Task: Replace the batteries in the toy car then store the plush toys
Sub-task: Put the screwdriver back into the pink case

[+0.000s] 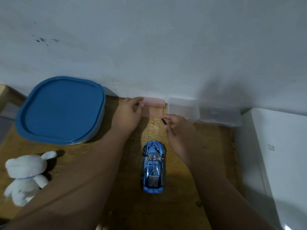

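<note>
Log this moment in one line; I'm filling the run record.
left hand: on pink box | right hand: pinching small dark piece | toy car: upright, untouched

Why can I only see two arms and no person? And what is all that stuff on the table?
The camera sits on the person's head and looks down, so you see only their arms reaching forward, just as you see your own. There is only this one picture.

The left hand touches a small pink see-through box by the wall. The right hand pinches a tiny dark thing between its fingertips; it is too small to tell what it is.

On the wooden table a shiny blue toy car stands between the arms, wheels down. A big tub with a blue lid stands on the left, and a white plush toy lies in front of it. Two clear boxes sit by the wall, right of the pink one.
</note>
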